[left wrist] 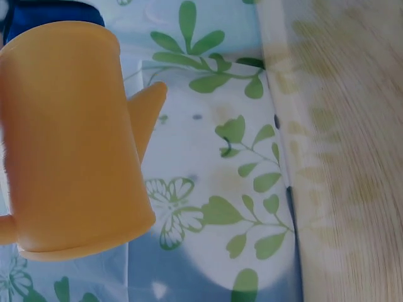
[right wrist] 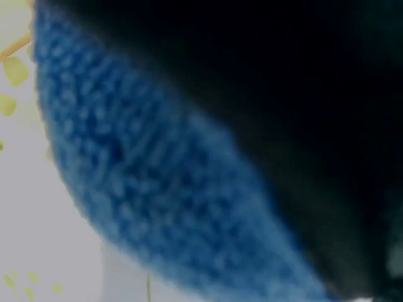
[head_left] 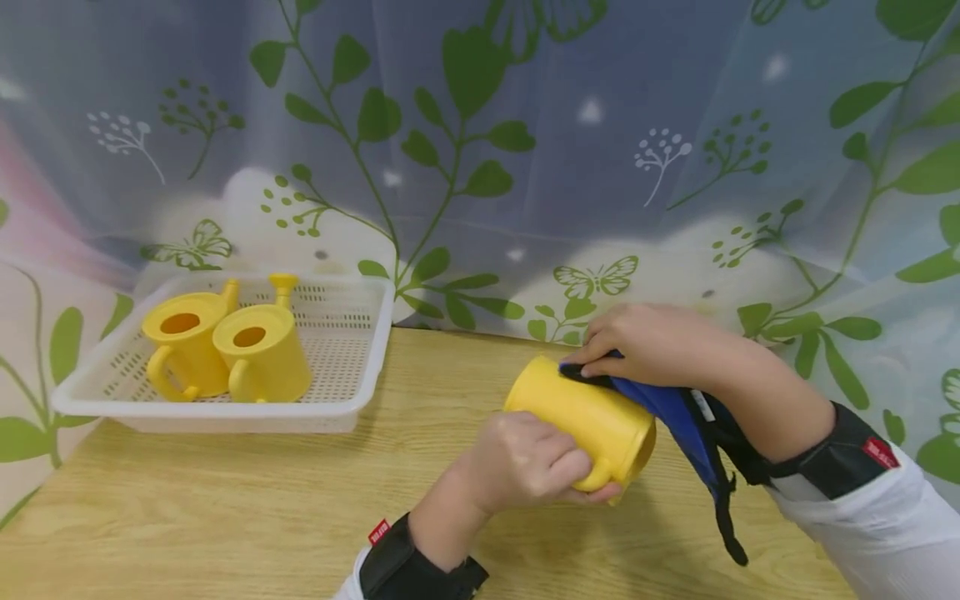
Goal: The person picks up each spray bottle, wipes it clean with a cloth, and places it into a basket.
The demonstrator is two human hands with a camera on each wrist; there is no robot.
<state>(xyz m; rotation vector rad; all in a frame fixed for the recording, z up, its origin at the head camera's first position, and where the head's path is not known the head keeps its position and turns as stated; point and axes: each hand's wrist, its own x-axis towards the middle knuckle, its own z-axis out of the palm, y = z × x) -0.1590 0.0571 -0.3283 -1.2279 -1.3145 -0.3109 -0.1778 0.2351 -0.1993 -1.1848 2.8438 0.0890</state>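
Observation:
A yellow watering can is held tilted on its side above the table, its opening facing lower right. My left hand grips it by the handle. In the left wrist view the same watering can shows its spout stub. My right hand holds a blue cloth with black edging against the can's upper side. Close up, the cloth fills much of the right wrist view and hides the fingers there.
On the left of the wooden table stands a white perforated basket. Inside it are two more yellow watering cans, one beside the other. A leaf-patterned curtain hangs behind the table.

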